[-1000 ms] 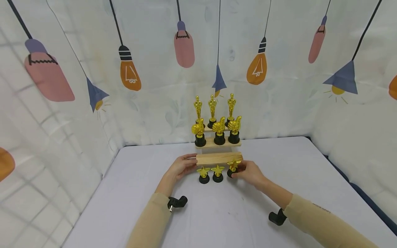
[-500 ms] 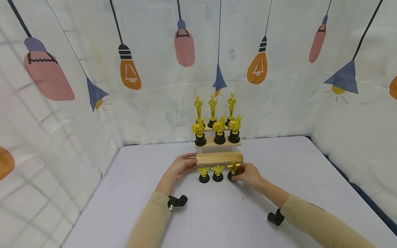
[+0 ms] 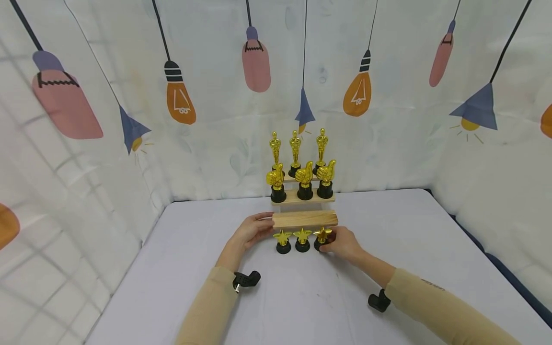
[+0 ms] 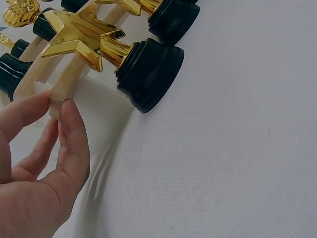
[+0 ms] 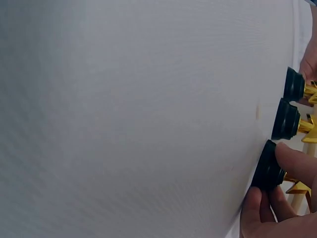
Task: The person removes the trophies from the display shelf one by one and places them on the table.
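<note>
A tiered wooden display stand has a bare front step. My left hand is at its left end; in the left wrist view the thumb and fingers pinch that end. On the cloth before the step stand two gold star trophies, the left one and the middle one, both upright on black bases. My right hand grips a third star trophy by its black base, thumb on one side and fingers on the other. That base looks to be on or close to the cloth.
Three gold thumbs-up trophies stand on the middle step. Behind them are three gold figure trophies on the top step. A white cloth covers the table, and a curtain printed with lamps hangs behind.
My right hand has brought the third star trophy slightly left and down, into line beside the middle one. The left hand has stayed at the step's end.
</note>
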{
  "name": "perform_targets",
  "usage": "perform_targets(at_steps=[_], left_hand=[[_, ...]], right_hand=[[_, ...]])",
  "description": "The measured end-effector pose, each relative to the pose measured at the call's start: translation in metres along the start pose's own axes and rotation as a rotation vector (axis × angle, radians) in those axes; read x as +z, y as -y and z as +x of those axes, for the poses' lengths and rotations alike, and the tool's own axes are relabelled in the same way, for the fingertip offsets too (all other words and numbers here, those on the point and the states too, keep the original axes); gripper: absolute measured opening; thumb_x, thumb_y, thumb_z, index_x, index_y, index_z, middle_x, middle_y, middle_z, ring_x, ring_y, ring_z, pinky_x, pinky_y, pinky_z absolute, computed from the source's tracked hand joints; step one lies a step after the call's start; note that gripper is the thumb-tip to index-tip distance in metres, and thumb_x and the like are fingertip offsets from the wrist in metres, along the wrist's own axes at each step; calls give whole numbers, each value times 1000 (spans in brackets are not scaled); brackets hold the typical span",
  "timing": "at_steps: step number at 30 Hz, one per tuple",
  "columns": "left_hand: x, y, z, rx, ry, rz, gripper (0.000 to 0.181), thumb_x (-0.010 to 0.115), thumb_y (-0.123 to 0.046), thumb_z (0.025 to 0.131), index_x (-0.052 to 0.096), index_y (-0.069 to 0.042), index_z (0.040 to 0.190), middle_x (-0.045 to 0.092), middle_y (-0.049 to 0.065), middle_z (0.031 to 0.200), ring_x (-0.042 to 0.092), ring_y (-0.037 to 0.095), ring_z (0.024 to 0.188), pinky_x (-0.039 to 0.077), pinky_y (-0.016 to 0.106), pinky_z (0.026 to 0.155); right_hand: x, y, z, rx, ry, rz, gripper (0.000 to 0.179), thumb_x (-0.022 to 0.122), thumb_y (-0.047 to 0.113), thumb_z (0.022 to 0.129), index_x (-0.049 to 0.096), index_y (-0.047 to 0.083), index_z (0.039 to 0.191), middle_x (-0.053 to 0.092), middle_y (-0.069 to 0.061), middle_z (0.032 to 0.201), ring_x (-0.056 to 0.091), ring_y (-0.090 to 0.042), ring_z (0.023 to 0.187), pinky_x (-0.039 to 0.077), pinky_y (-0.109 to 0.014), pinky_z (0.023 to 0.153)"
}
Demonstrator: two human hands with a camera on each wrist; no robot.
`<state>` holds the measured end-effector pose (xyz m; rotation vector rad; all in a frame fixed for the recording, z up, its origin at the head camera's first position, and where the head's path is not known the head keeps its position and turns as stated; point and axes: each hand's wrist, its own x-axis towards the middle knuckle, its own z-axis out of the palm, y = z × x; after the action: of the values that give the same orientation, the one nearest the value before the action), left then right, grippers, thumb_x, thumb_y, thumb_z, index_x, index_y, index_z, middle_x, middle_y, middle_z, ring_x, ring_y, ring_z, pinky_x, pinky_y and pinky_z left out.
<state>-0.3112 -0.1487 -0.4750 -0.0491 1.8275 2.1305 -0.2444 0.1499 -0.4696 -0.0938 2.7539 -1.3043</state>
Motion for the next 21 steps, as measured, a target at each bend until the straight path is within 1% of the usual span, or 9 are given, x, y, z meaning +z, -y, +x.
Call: perform_targets(at_steps=[3, 6, 11, 14, 18, 21], left_hand=[[0, -1, 0, 11, 4, 3, 54, 70, -2, 96, 51, 5, 146, 57, 26, 138, 67, 22, 104, 58, 31, 88], [1, 0, -2, 13, 6, 4, 53, 69, -2, 96, 51, 5, 145, 58, 25, 137, 67, 20, 103, 58, 31, 89], [0, 7, -3, 16, 2, 4, 51, 69, -2, 97, 52, 5, 145, 59, 24, 135, 66, 21, 104, 58, 32, 90], [0, 9, -2, 16, -3, 5, 51, 69, -2, 97, 52, 5, 144, 60, 24, 135, 66, 22, 105, 58, 31, 88], [0, 7, -1, 25, -7, 5, 51, 70, -2, 96, 53, 4, 144, 60, 23, 134, 66, 23, 105, 58, 31, 87], [-2, 5, -1, 32, -12, 14, 51, 70, -2, 96, 54, 4, 144, 61, 24, 133, 66, 23, 104, 59, 31, 87]], right_hand=[[1, 0, 1, -8, -2, -16, 39, 89, 5, 78, 69, -3, 111, 68, -5, 90, 61, -20, 83, 55, -34, 70], [1, -1, 0, -21, -3, -31, 40, 89, 6, 78, 69, -3, 111, 67, -5, 90, 60, -20, 82, 55, -34, 69], [2, -4, -2, -47, -7, -49, 39, 90, 6, 77, 69, -2, 109, 67, -4, 88, 60, -20, 81, 55, -34, 69], [2, -6, -2, -53, -10, -59, 41, 90, 7, 76, 68, -1, 110, 66, -3, 88, 60, -19, 81, 55, -33, 70], [0, -5, -3, -68, -28, -55, 47, 92, 6, 75, 67, -1, 114, 65, -4, 88, 59, -20, 83, 53, -33, 71], [-3, -2, -5, -80, -30, -42, 46, 92, 6, 74, 67, -3, 112, 64, -5, 90, 58, -20, 84, 53, -33, 72]])
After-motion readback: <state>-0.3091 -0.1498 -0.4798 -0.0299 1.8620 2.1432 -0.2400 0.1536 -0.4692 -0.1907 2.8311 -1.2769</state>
